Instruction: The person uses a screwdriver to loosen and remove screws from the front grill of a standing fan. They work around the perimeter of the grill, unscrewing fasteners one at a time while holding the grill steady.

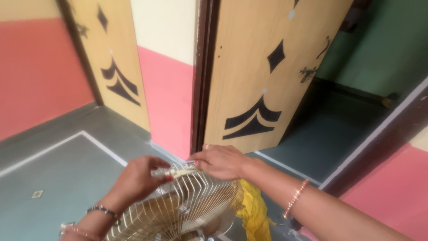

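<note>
Two tan wooden doors (263,76) with black diamond and chevron inlays, swung open against pink and cream walls; grey floor (53,169) with white border lines below. One fan guard (187,205), a domed grille of pale wire, low in the middle of the view, just in front of the right-hand door, tilted with its rim toward the top. Probably light and fairly stiff overall, yet springy in the single wires, which could bend under a hard squeeze; thin, smooth wire, so likely slippery between bare fingertips. Best taken at the outer rim ring, where the wires join, not at the middle of the dome. One yellow cloth (254,207), soft and crumpled, just beside the guard's right edge. Two hands at the upper rim, close together: left hand (138,176) curled, fingers pinched on the rim; right hand (220,160) laid over the rim from the other side, fingertips pressed on the same spot. Whether a small clip sits between them cannot be told. Three bangles in all, two at the left wrist, one beaded at the right forearm.
</note>
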